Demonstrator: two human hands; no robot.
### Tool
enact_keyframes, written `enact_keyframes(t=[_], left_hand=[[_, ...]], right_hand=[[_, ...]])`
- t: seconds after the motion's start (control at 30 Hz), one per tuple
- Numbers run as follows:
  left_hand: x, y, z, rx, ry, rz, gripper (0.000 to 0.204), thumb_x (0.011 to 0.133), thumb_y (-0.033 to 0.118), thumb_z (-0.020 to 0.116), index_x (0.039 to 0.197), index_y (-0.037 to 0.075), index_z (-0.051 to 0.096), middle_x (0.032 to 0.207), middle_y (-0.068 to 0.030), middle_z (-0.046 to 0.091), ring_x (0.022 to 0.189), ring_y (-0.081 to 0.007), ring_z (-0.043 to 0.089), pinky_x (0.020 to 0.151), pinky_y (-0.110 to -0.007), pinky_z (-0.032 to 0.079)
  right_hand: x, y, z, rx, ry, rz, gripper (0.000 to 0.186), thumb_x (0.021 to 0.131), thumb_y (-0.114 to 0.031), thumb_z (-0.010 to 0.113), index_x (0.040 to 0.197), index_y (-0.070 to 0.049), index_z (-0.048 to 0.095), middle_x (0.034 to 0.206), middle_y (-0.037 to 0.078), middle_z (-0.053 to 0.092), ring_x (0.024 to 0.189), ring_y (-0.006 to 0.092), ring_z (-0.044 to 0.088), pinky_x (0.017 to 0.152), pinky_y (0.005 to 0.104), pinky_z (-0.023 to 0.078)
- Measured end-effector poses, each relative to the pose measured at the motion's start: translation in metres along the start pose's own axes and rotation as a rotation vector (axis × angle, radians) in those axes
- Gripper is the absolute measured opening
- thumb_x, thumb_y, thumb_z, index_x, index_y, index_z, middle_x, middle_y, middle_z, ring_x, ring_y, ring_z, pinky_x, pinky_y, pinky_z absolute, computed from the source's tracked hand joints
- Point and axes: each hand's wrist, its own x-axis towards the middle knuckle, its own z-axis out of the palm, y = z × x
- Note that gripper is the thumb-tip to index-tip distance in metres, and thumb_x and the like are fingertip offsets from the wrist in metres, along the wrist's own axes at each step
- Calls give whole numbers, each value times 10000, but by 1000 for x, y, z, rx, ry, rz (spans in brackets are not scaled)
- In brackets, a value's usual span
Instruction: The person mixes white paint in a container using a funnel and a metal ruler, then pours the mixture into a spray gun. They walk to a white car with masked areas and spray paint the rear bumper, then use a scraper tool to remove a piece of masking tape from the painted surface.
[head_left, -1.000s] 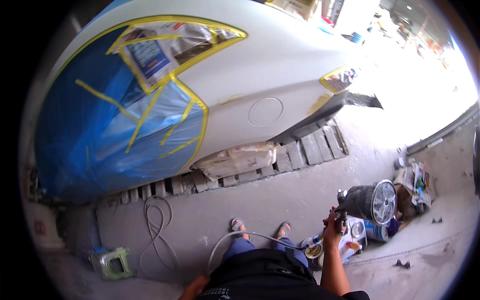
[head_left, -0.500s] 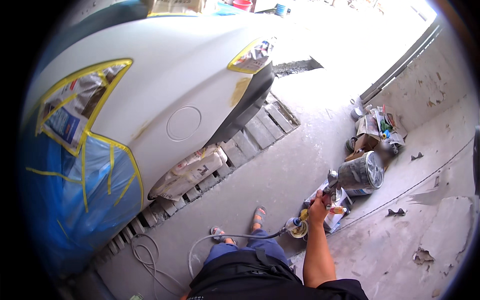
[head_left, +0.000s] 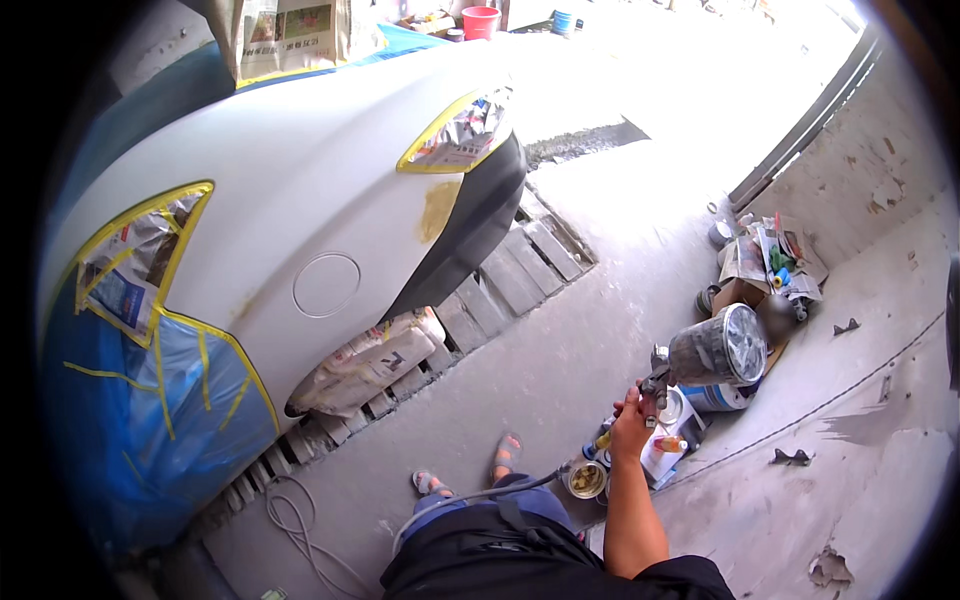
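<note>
My right hand (head_left: 630,428) grips a spray gun (head_left: 656,388) with a large lidded cup (head_left: 715,350) on it; an air hose (head_left: 460,498) runs low across my body. My left hand is out of view. Left of me stands a white car panel (head_left: 245,220), its openings covered with newspaper (head_left: 130,260), blue plastic (head_left: 120,440) and yellow tape. A papered light (head_left: 450,135) is at the far corner, above a tan patch (head_left: 437,208) and dark lower trim (head_left: 435,265). Below my right hand are an open can (head_left: 585,479) and small containers (head_left: 672,444) beside it.
A wall (head_left: 820,420) runs along my right, with paper and cardboard rubbish (head_left: 760,260) at its foot. A slatted drain cover (head_left: 520,270) borders the car. Coiled hose (head_left: 300,530) lies behind me to the left. A red bucket (head_left: 480,25) and blue container (head_left: 562,22) stand beyond the car.
My view and feet have turned right, so the car's corner now sits further left in the picture. My left hand has left view; my right hand still carries the gun.
</note>
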Motion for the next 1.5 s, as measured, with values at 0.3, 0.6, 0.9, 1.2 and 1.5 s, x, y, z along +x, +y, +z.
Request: enact_keyframes(t=[0.3, 0.6, 0.9, 1.2, 1.5], left_hand=[[-20, 13, 7, -4, 14, 0, 434, 748, 389, 592, 892, -11, 677, 893, -236, 654, 870, -380, 635, 776, -435, 492], [-24, -9, 22, -54, -40, -39, 440, 748, 392, 589, 884, -17, 677, 892, -248, 651, 886, -383, 632, 789, -437, 488], [41, -32, 40, -87, -112, -18, 446, 748, 395, 587, 877, -23, 676, 890, -259, 647, 901, -386, 629, 801, -440, 484], [67, 0, 43, 50, 5, 7, 441, 751, 379, 573, 874, -32, 674, 887, -289, 635, 920, -396, 622, 816, -448, 479], [66, 143, 66, 67, 74, -221, 440, 778, 404, 503, 980, 49, 667, 1022, -205, 640, 1012, -362, 595, 875, -441, 470]], right_hand=[[-3, -13, 11, 77, -97, 96, 253, 929, -226, 543, 1139, -85, 552, 667, -19, 528, 521, 49, 486, 444, 196, 372], [-37, -29, 27, 206, -337, 238, 248, 914, -213, 560, 1135, -99, 551, 789, -9, 591, 494, 35, 480, 398, 197, 339], [-76, 8, 61, -133, -665, 40, 191, 886, -182, 602, 993, -24, 612, 617, 0, 541, 522, 70, 508, 480, 228, 394], [-80, 67, 77, -376, -751, -309, 146, 850, -108, 596, 955, -9, 614, 750, 31, 610, 562, 100, 565, 496, 264, 443], [-3, 183, 76, -931, -942, -935, 318, 696, -19, 620, 1008, -80, 609, 761, 100, 602, 691, 214, 586, 650, 357, 465]])
